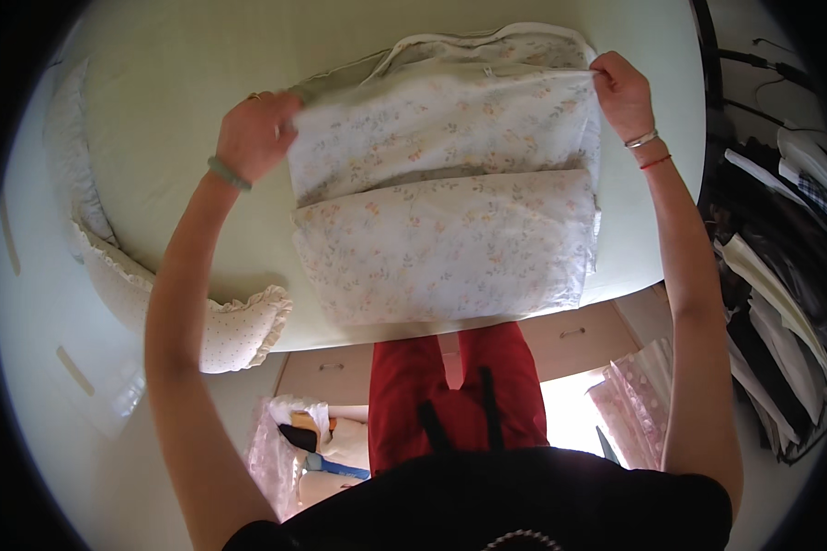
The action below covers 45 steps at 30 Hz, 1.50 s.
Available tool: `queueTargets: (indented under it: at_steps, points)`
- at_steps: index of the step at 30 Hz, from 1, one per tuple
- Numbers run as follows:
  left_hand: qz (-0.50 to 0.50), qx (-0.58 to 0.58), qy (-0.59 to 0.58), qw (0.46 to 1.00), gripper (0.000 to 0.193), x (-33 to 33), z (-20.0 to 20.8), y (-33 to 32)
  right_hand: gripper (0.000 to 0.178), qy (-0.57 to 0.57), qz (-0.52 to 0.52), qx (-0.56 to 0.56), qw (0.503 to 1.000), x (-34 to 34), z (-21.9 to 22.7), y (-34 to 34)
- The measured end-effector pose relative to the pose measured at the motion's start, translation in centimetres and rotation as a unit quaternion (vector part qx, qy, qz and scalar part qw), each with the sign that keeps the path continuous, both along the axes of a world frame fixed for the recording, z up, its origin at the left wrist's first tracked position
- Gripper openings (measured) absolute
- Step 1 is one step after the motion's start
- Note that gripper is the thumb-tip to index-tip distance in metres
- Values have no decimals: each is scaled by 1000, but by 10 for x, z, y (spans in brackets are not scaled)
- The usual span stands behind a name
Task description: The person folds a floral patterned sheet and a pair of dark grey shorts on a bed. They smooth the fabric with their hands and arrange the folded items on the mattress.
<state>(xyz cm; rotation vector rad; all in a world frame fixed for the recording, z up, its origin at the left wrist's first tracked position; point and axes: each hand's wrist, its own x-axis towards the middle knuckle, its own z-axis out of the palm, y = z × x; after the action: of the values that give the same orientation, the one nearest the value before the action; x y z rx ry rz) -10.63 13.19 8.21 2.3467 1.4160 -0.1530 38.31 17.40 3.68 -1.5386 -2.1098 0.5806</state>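
A white floral bedding cloth [441,253] lies partly folded on the pale green bed [188,41], with a fold running across its middle. At its far right corner my right hand [626,95] is closed, pinching the edge and drawing it taut. My left hand [255,138] is at the far left corner of the cloth. Its fingers are smeared by motion, so whether they grip the edge is unclear. Beyond both hands, the cloth's white-bound far edge [496,35] bulges up in a loose curve.
A dotted pillow with a frilled rim [234,335] rests at the bed's left edge, near a pale pillow [75,156]. Clothes [781,303] hang on a dark rack at right. Drawers [570,344] sit below the bed's near edge. A pink bag [271,450] stands at lower left.
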Motion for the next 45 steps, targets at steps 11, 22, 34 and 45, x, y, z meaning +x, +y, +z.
queueTargets:
  at_steps: [11, 22, 34, 45]
  points:
    - [241, -214, -53, 945, 30, 13, -58, 16, 6, 5, -31, 22, 999, -5, -31, 18]
    - [172, -50, 94, 979, 27, 18, -72, 40, 13, -46, -44, -30, 998, -15, -28, 18]
    - [365, -40, -108, 924, 36, -30, -84, 61, 12, -63, -63, 34, 995, -39, -73, 33]
    - [-80, 150, -22, 985, 55, 68, -102, -41, 58, -151, 241, 41, 958, -149, -50, -55]
